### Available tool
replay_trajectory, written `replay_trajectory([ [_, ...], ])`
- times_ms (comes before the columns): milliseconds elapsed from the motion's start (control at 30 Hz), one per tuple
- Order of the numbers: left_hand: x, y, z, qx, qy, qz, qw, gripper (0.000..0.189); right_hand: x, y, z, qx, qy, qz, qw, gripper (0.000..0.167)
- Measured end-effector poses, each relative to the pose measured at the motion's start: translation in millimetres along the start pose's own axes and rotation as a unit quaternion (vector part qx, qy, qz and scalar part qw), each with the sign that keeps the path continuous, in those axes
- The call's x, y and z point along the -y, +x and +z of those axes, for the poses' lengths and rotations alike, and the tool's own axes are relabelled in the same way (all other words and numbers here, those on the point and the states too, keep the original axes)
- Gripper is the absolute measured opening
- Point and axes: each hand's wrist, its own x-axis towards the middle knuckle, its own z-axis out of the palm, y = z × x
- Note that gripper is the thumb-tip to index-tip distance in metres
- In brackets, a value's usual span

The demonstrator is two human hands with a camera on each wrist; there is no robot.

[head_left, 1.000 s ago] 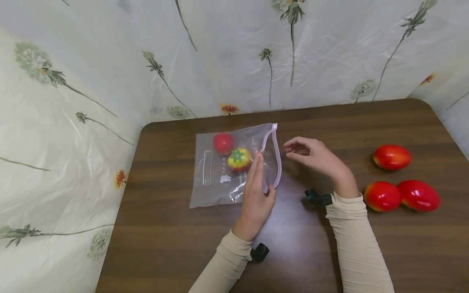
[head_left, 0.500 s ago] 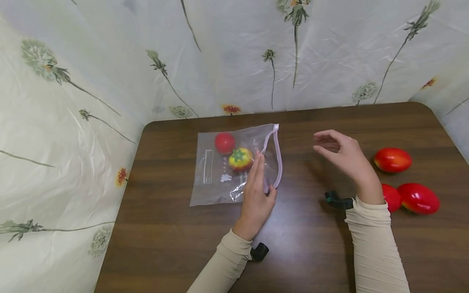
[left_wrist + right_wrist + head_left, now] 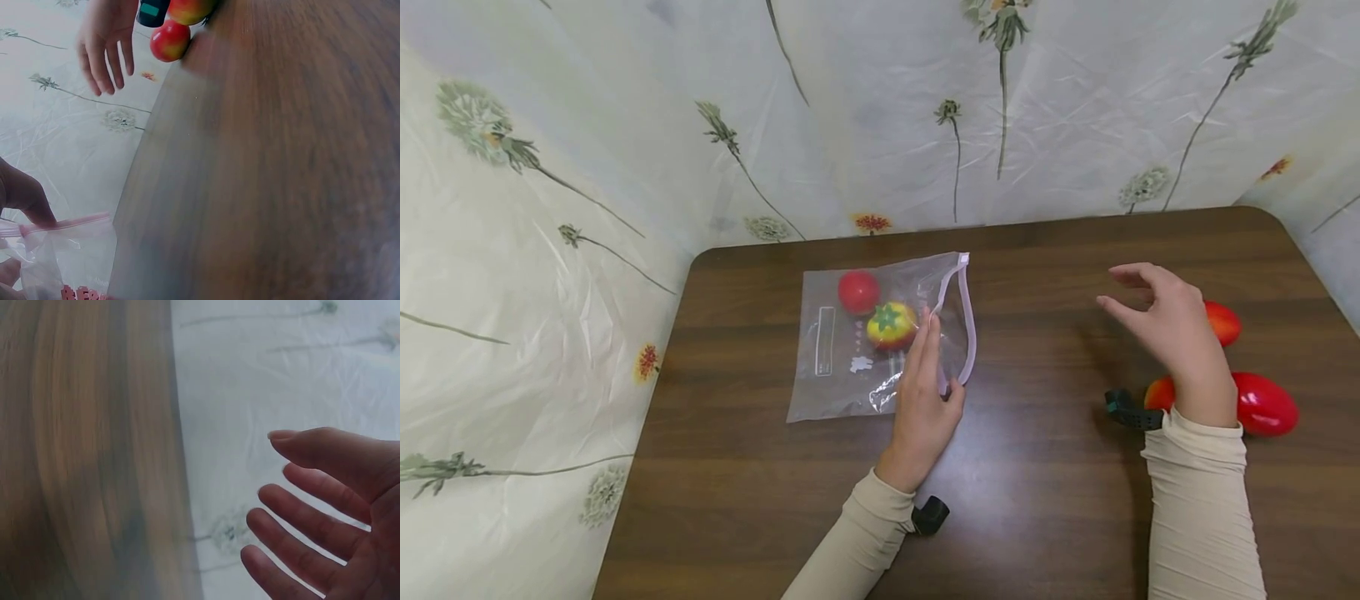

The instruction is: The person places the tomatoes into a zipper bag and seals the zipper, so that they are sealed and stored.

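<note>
In the head view a clear zip bag (image 3: 820, 392) lies toward the left of the table, its lilac-edged mouth gaping to the right. Inside sit a red toy fruit (image 3: 858, 292) and a yellow-red one (image 3: 891, 327) with a green leafy top. My left hand (image 3: 921, 408) holds the bag's lip at the near end of the mouth, thumb on the zip edge (image 3: 78, 222) and long fingers over the film. My right hand (image 3: 1176, 337) hovers with thumb and fingers spread and nothing between them, partly covering the red-yellow fruits (image 3: 1223, 323) at the right.
Another glossy red fruit (image 3: 1267, 404) lies right of the right wrist, and a further red-yellow one (image 3: 1160, 393) shows mostly hidden behind that wrist. The brown wooden table (image 3: 737, 492) ends at a flower-printed sheet (image 3: 865, 125) at its back and left.
My right hand has moved rightward, away from the bag's mouth and over toward the fruits, its thumb and fingers spreading wider. The left hand and bag stay put.
</note>
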Motion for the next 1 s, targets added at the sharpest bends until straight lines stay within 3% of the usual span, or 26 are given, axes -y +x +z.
replay_trajectory([
  [300, -1.4, -0.3, -0.6, 0.013, -0.007, -0.009, 0.9999, 0.094, -25, -11.4, -15, -0.028, -0.033, 0.039, 0.9983, 0.058],
  [533, -1.4, -0.8, 0.2, 0.006, -0.002, 0.0, 1.0, 0.095, -33, -16.6, -25, -0.062, -0.032, 0.065, 0.9955, 0.06],
  [767, -0.9, -1.2, -0.1, 0.014, -0.005, -0.012, 0.9998, 0.097, -41, -21.8, -34, -0.1, -0.025, 0.142, 0.9845, 0.064],
  [1000, -1.5, -1.0, -0.3, 0.014, -0.004, -0.009, 0.9999, 0.097, -53, -27.4, -39, -0.069, -0.031, 0.206, 0.9756, 0.074],
])
